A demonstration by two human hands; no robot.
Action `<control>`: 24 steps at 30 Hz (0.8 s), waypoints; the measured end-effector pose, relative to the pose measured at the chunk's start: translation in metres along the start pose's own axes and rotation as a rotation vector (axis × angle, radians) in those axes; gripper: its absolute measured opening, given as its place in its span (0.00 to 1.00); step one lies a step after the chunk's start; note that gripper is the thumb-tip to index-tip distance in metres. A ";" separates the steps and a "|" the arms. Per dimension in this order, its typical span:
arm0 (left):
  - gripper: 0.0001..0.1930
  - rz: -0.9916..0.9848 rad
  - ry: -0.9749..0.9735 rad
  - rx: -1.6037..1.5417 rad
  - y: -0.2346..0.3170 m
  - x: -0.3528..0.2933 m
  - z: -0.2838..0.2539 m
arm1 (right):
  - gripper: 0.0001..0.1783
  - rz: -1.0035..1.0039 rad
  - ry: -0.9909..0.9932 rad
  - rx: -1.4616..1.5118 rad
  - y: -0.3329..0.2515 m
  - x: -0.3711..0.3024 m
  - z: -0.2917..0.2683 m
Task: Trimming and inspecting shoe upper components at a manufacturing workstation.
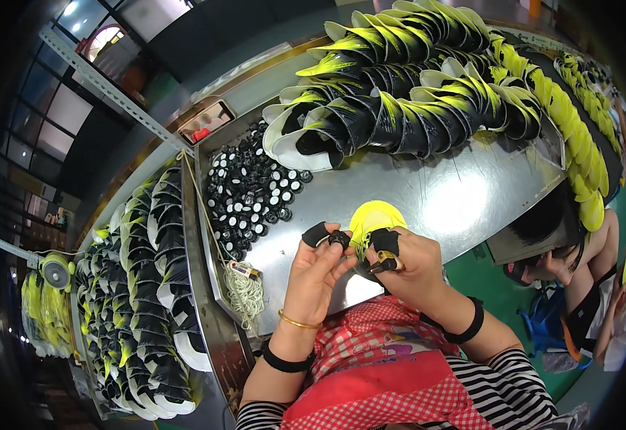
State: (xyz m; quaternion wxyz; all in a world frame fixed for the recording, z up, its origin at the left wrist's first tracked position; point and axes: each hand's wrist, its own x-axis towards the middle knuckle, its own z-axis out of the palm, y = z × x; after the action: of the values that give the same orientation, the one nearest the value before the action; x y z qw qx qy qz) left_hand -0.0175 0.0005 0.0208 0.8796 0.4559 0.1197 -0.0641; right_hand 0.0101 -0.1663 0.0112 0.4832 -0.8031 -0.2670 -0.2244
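Note:
My left hand [318,269] is closed, thumb and fingertips pinching a small black round part [339,239]. A black sleeve covers its index finger. Just to the right, my right hand [413,269] is closed on the near side of a curved yellow-and-black piece [376,215], which stands above the metal table [313,222]. A small dark object with a gold-coloured ring [385,261] shows at the right hand's fingers; its kind is unclear. Left of my hands lies a heap of small black round parts [248,193], many with white discs.
Nested rows of curved yellow-and-black pieces [428,118] fill the table's far side. More stacks [148,287] stand to the left beyond the table's raised edge. A coil of pale cord [243,290] lies at the left corner, a small tray [205,123] farther back. A co-worker [578,251] sits at right.

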 end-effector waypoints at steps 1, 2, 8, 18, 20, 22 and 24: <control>0.14 -0.003 0.000 0.000 0.001 0.000 0.001 | 0.10 0.003 -0.001 -0.001 0.001 -0.001 0.000; 0.14 -0.015 -0.009 -0.004 0.002 0.000 0.002 | 0.12 0.002 -0.031 -0.021 0.002 -0.001 -0.001; 0.14 -0.025 -0.047 0.112 0.001 0.008 0.000 | 0.14 0.040 -0.082 -0.061 0.005 0.000 0.003; 0.27 0.134 0.017 0.106 0.007 0.002 0.009 | 0.15 0.194 -0.159 0.040 0.010 -0.019 -0.005; 0.27 0.157 0.032 0.514 0.000 0.004 0.010 | 0.15 0.163 -0.111 0.022 0.013 -0.024 0.003; 0.30 0.321 0.074 0.680 -0.014 0.005 0.007 | 0.12 0.154 -0.104 -0.030 0.013 -0.024 0.005; 0.26 0.458 0.014 0.885 -0.017 0.014 -0.008 | 0.12 0.198 0.029 0.004 0.003 -0.017 -0.010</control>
State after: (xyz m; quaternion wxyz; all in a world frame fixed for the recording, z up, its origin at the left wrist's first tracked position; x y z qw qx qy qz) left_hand -0.0090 -0.0024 -0.0009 0.5924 0.8005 -0.0160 0.0892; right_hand -0.0022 -0.1796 0.0031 0.5085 -0.8212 -0.1798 -0.1866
